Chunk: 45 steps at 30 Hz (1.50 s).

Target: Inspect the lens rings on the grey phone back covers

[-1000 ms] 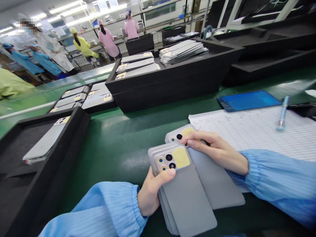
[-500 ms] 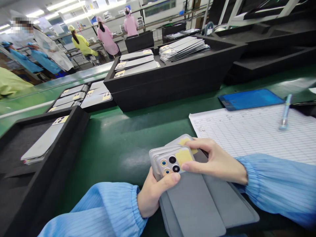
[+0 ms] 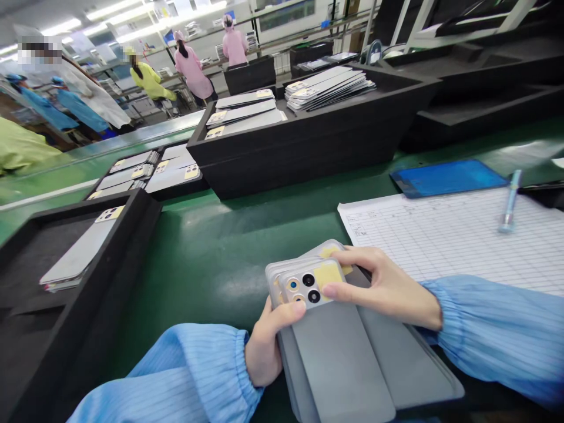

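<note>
Several grey phone back covers (image 3: 339, 358) lie fanned out above the green table, their camera ends toward the far side. On the top cover, black camera rings and a yellow sticker (image 3: 328, 278) show. My left hand (image 3: 271, 338) grips the left side of the stack, its thumb pressed beside the camera rings and its other fingers hidden beneath. My right hand (image 3: 379, 285) pinches the top cover at its camera end, thumb on the yellow sticker and fingertips over the far edge. Behind that cover, more covers spread to the right.
A black tray (image 3: 145, 205) on the left holds a small pile of covers (image 3: 83, 249). Ahead stands a tall black bin (image 3: 304, 153) with more covers. To the right are a lined paper sheet (image 3: 396, 235), a blue-screened tablet (image 3: 449, 178) and a pen (image 3: 511, 200). Co-workers are in the background.
The top cover has shifted slightly left and up at its lower end. My left thumb has slid a little left, away from the camera rings. My right hand has stayed almost still.
</note>
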### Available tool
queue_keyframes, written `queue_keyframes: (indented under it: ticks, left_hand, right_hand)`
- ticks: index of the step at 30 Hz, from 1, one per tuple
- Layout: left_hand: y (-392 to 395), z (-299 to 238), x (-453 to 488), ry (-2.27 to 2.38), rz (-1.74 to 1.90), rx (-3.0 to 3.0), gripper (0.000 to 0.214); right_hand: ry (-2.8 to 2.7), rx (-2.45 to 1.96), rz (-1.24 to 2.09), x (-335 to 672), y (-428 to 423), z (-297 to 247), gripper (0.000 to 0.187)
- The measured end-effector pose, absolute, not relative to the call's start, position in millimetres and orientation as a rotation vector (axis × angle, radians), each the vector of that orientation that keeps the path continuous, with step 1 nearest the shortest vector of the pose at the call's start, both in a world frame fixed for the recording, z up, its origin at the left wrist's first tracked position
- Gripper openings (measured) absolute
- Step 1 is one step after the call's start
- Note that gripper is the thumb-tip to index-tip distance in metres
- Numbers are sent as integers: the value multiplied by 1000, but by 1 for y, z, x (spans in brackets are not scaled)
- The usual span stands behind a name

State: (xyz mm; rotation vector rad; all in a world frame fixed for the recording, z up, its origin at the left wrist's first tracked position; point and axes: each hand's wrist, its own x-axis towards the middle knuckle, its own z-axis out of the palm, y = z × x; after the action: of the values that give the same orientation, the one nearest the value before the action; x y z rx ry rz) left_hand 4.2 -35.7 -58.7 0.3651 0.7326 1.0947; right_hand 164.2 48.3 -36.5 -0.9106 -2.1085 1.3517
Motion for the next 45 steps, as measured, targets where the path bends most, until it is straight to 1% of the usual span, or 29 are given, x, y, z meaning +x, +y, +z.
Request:
queue_keyframes:
  ticks: [5,10,14,17,21,26,33,38,41,45]
  left_hand:
    - [-36,-60,5,763,1105,322,51]
    - [-34,-58,4,802,1028,490,43]
    - [-32,-55,3,819,967,685,37]
    - [-32,-56,4,798,966,647,41]
    - [-33,-56,3,750,947,591,40]
    - [-33,-56,3,714,955,568,37]
    - [-33,-58,3,739,953,521,43]
    - [-33,-53,7,812,1034,431,51]
    - [-33,-53,9,874,1114,350,56]
    - [-34,-55,8,876,1113,228,57]
  right_hand:
    - [-2107,-899,1345,164,49,-37,16]
    - [-2125,-945,1265,161,45,-33,11]
    - [-2145,-940,1347,160,40,-31,17]
    - [-2143,-870,1412,161,39,-32,23]
    - [-2142,-861,1366,162,40,-33,32]
    - [-2126,-852,1375,161,40,-34,34]
    - [-2099,-883,1403,162,40,-35,35]
    - [-1997,-965,1510,160,40,-38,24]
    - [-1978,-983,1510,159,41,-38,24]
    - [-1894,-1159,1496,164,46,-34,30]
